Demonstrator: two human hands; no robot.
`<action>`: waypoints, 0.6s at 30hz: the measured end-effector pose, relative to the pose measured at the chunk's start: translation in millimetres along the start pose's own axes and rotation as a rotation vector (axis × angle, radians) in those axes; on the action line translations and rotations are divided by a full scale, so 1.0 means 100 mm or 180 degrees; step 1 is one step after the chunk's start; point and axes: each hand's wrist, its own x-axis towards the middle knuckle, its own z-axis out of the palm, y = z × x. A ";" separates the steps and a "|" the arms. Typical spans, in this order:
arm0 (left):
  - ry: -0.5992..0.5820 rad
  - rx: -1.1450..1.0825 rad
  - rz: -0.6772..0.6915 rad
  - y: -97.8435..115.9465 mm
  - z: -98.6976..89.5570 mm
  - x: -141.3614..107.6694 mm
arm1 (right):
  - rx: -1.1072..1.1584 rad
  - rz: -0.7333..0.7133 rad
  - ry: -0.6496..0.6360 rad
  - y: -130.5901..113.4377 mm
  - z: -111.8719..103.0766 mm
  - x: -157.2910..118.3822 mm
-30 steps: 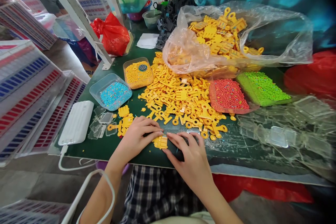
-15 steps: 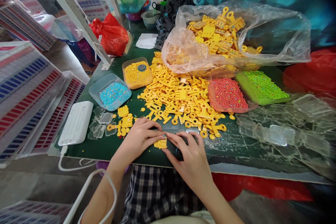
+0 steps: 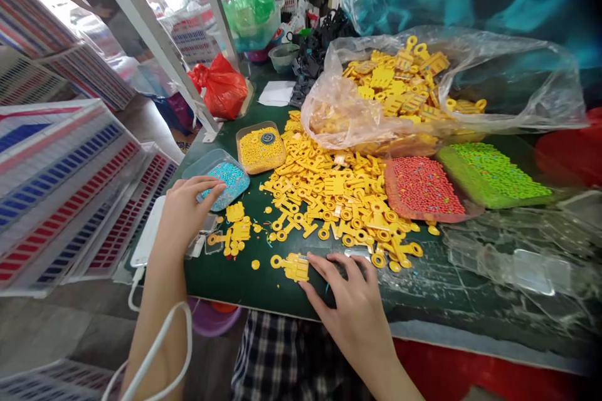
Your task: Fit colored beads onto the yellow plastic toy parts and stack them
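In front of the heap of yellow plastic parts, one yellow moulded piece lies apart on the green work mat, just beside the right hand, its fingers spread and flat, holding nothing. Left of the heap, the left hand curls over a clear tray of blue beads; any pinch cannot be confirmed. Trays of red beads and green beads lie right of the heap, apparently kept apart by colour.
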 end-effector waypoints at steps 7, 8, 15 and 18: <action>-0.0406 0.0418 0.0442 0.21 0.11 0.76 | 0.0018 -0.0012 -0.0008 0.02 0.02 -0.01; -0.0561 0.0425 0.0534 0.30 0.16 0.88 | 0.0000 -0.0006 -0.0011 0.03 0.02 -0.01; -0.1965 0.1169 0.0860 0.60 0.44 1.48 | -0.0035 0.0017 0.0130 0.04 0.02 0.01; -0.2191 0.1277 0.0914 0.59 0.51 1.58 | -0.0014 0.0084 0.0185 0.03 0.04 0.02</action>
